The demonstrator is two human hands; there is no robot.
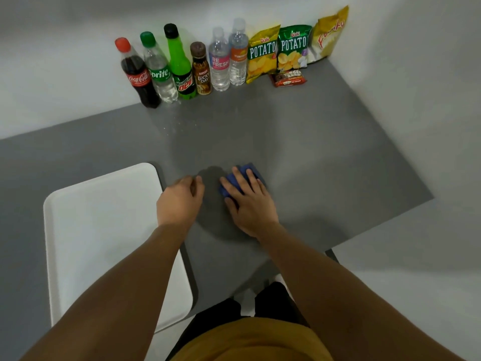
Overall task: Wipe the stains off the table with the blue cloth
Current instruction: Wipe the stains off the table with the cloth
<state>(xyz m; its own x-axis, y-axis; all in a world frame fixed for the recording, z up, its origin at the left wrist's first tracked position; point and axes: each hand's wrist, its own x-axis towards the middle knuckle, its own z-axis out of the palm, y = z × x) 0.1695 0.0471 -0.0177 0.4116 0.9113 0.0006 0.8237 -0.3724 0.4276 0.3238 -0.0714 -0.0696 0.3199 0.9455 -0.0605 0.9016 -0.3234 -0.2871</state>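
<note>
The blue cloth (256, 173) lies folded on the grey table (325, 157), mostly covered by my right hand (248, 201), which presses flat on it with fingers spread. My left hand (181, 199) rests on the table just left of the cloth, fingers loosely curled and holding nothing. Small wet specks (179, 125) glisten on the table in front of the bottles, well beyond both hands.
A white tray (104, 230) sits on the table at my left. Along the back wall stand several bottles (182, 66) and several snack bags (291, 48), with a small chocolate bar packet (288, 78) before them. The table's right edge runs diagonally.
</note>
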